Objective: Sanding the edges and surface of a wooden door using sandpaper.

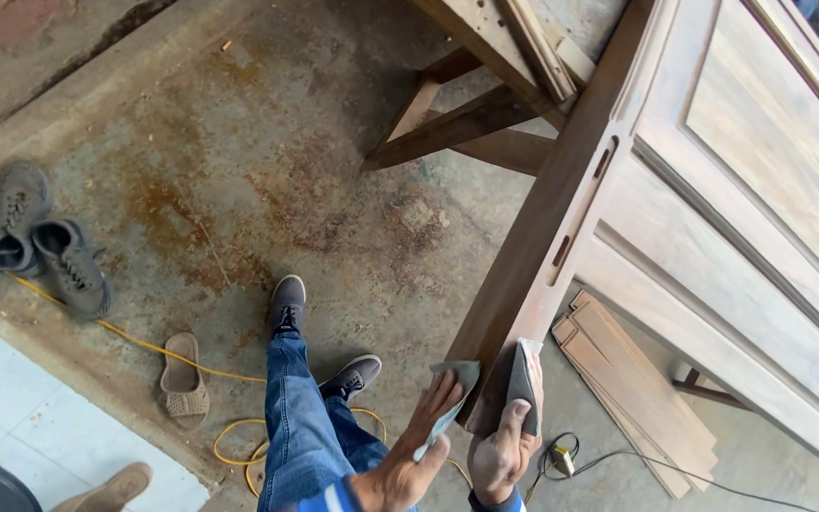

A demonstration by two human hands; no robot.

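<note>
Thin, floppy sandpaper sheets are held at lower centre, one pinched in the left hand (433,427), one folded in the right hand (504,441) against the door (523,275) edge; best gripped folded.

Stained concrete floor (239,142), grey shoes (45,242), sandal (183,379), yellow cable (144,341), wooden slats (637,379)

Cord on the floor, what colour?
Yellow cord, looping past the sandal; head view.

I count two sandpaper sheets (457,393) at my fingers, two grey sneakers (45,242), one sandal (183,382), one door (694,209).
</note>
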